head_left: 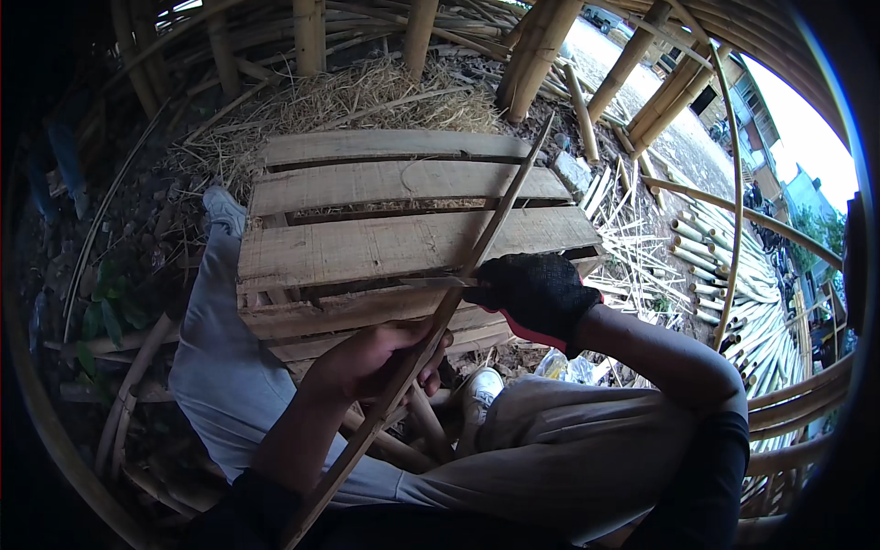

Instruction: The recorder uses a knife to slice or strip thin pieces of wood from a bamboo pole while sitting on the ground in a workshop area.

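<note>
A long split bamboo strip (502,213) runs slantwise from my lap up across a slatted wooden crate (339,247). My bare left hand (385,359) is closed round the strip below the crate's near edge. In a black and red work glove, my right hand (539,293) is closed on a knife (434,282). Its thin blade points left and lies across the strip by the crate's near edge. The gloved fingers hide the knife's handle. Whether the blade is cutting into the strip, I cannot tell.
Straw and shavings (385,96) lie behind the crate. Upright bamboo posts (541,60) stand beyond them. Pale bamboo splints (642,252) litter the ground to the right, near a pile of cut bamboo poles (761,293). My legs straddle the crate's near side.
</note>
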A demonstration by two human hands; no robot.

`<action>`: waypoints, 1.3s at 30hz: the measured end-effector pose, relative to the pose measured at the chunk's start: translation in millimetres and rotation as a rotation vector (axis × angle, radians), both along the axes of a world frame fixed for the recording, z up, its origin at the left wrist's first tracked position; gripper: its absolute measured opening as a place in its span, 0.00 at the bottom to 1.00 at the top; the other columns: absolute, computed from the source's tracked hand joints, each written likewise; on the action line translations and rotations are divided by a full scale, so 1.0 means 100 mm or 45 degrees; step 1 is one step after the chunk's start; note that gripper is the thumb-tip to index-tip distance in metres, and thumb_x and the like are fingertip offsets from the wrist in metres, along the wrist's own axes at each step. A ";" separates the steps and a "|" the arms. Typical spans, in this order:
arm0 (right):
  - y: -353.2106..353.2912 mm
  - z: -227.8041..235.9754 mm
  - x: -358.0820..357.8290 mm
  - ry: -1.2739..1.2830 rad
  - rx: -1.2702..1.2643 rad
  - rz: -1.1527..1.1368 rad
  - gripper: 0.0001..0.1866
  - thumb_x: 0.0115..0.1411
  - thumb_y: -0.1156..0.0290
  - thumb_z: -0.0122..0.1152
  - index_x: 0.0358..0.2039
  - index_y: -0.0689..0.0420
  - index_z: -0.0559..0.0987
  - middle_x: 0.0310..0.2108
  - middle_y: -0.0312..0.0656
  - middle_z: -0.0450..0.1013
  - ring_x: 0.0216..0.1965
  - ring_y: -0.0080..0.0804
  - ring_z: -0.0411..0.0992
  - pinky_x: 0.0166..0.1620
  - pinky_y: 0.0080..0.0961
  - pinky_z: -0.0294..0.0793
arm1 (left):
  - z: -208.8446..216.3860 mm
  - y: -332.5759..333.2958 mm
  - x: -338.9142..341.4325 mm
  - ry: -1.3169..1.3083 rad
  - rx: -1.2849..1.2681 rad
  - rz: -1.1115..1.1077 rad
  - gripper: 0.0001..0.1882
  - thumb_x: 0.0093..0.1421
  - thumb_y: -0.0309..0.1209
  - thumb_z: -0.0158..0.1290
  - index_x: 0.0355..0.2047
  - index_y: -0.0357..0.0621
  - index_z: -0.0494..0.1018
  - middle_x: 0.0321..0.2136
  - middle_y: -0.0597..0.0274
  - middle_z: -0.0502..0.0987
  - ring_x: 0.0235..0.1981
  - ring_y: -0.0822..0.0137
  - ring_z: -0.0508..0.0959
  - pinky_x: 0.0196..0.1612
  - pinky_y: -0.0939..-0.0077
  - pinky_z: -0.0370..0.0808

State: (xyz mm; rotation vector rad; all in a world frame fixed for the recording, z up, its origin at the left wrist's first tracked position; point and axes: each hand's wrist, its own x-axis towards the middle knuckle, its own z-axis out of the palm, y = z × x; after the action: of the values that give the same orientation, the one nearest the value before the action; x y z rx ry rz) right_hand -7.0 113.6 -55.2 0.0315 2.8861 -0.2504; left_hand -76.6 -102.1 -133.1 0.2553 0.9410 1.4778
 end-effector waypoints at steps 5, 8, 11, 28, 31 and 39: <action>-0.05 -0.13 0.10 0.272 -0.064 0.099 0.17 0.67 0.54 0.47 0.36 0.49 0.81 0.31 0.45 0.78 0.34 0.45 0.78 0.35 0.41 0.76 | -0.04 -0.17 -0.06 -0.125 0.093 0.017 0.20 0.72 0.47 0.34 0.34 0.45 0.64 0.14 0.70 0.62 0.10 0.80 0.64 0.09 0.87 0.62; -0.23 -0.03 0.10 0.088 -0.093 0.037 0.17 0.67 0.54 0.45 0.38 0.48 0.81 0.34 0.44 0.78 0.35 0.44 0.78 0.36 0.40 0.76 | -0.06 -0.17 -0.08 -0.162 0.114 0.015 0.20 0.72 0.48 0.35 0.32 0.46 0.64 0.12 0.71 0.61 0.08 0.80 0.59 0.09 0.86 0.57; -0.39 -0.01 0.12 0.107 0.019 0.200 0.18 0.68 0.55 0.43 0.43 0.44 0.81 0.36 0.43 0.78 0.36 0.43 0.78 0.37 0.39 0.77 | -0.09 -0.14 -0.02 -0.085 0.102 -0.004 0.20 0.72 0.48 0.35 0.31 0.47 0.64 0.10 0.72 0.59 0.06 0.80 0.56 0.08 0.86 0.55; 0.43 -0.13 -0.10 0.115 0.374 -0.049 0.17 0.68 0.55 0.43 0.50 0.38 0.78 0.29 0.44 0.78 0.30 0.45 0.78 0.34 0.42 0.76 | 0.02 -0.04 0.11 0.085 0.029 0.034 0.21 0.72 0.48 0.33 0.31 0.46 0.63 0.10 0.74 0.59 0.07 0.83 0.56 0.09 0.89 0.57; -0.01 -0.02 0.01 -0.086 0.296 0.039 0.17 0.67 0.53 0.44 0.50 0.36 0.79 0.32 0.44 0.79 0.35 0.45 0.78 0.38 0.39 0.77 | 0.00 -0.05 0.13 0.108 0.066 0.053 0.21 0.72 0.48 0.33 0.31 0.47 0.63 0.10 0.75 0.59 0.07 0.83 0.56 0.10 0.89 0.56; 0.66 -0.14 -0.11 0.612 -0.046 -0.709 0.22 0.68 0.50 0.40 0.42 0.48 0.80 0.33 0.51 0.77 0.38 0.52 0.76 0.42 0.42 0.73 | -0.05 -0.09 0.07 0.086 0.137 0.069 0.21 0.72 0.49 0.33 0.29 0.48 0.62 0.10 0.74 0.60 0.05 0.83 0.57 0.07 0.89 0.55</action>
State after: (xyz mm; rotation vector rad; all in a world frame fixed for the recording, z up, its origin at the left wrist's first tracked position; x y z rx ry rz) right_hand -18.0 179.4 -68.9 0.8895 3.2766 -0.4606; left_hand -69.7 -111.0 -138.5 0.3623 0.9296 1.5804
